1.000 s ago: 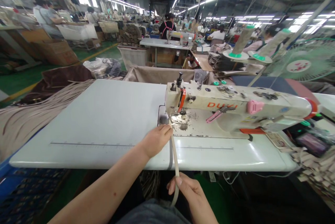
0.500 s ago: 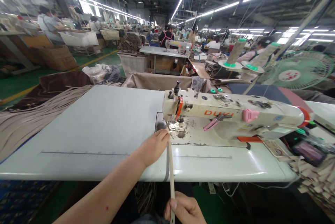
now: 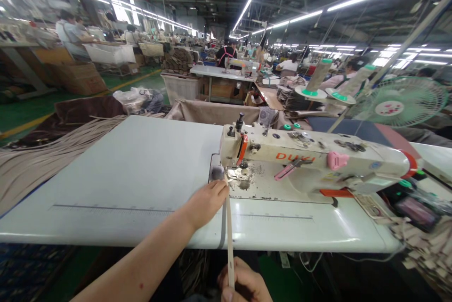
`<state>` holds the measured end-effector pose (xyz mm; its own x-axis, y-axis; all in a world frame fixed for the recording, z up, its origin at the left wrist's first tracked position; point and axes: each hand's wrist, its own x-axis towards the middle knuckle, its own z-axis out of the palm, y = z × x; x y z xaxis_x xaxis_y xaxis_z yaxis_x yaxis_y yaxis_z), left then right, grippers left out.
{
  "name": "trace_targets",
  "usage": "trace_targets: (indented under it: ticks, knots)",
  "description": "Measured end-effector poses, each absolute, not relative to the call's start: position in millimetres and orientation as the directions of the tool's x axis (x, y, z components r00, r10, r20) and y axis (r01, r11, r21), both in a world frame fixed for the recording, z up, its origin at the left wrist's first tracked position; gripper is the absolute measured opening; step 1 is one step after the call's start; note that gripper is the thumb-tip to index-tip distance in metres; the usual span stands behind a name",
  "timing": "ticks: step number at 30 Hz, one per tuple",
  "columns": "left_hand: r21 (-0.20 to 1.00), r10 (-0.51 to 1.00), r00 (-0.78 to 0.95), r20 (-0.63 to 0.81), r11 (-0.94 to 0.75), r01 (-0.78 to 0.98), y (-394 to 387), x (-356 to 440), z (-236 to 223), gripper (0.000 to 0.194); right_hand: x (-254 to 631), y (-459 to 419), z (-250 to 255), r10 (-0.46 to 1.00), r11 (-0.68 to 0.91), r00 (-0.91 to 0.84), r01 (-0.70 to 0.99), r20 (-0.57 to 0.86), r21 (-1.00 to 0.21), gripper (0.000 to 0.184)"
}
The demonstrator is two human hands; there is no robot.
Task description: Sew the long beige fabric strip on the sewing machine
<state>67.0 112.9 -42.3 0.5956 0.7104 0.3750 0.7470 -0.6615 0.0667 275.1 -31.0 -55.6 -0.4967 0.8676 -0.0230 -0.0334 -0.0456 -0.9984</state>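
**Strap [image 3: 229, 231] spans two hands at a sewing machine [image 3: 282, 156]**

The strap runs straight from beside the presser foot at 12 o'clock, over the table's [image 3: 134, 165] near edge, toward 6 o'clock. The left hand [image 3: 208, 202] lies palm down, its fingers together and touching the strap's far part; whether its thumb pinches cannot be told. At its 5 o'clock, the right hand [image 3: 247, 281] has thumb and curled fingers closed on the strap's near part. Loose strips [image 3: 67, 151] lie between 9 and 10 o'clock of the left hand, a fan [image 3: 390, 102] at 2.
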Motion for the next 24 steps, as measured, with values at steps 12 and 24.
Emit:
trace_targets:
  ticks: [12,24]
  knots:
    - [0.071,0.706,0.602,0.373,-0.669,0.74,111,67,-39,0.013,265,-32,-46,0.923,-0.262,-0.314,-0.089,-0.223,-0.961,0.042]
    - [0.04,0.703,0.62,0.349,-0.672,0.74,112,66,-37,0.013,268,-41,-46,0.919,-0.224,-0.351,-0.083,-0.182,-0.971,0.042]
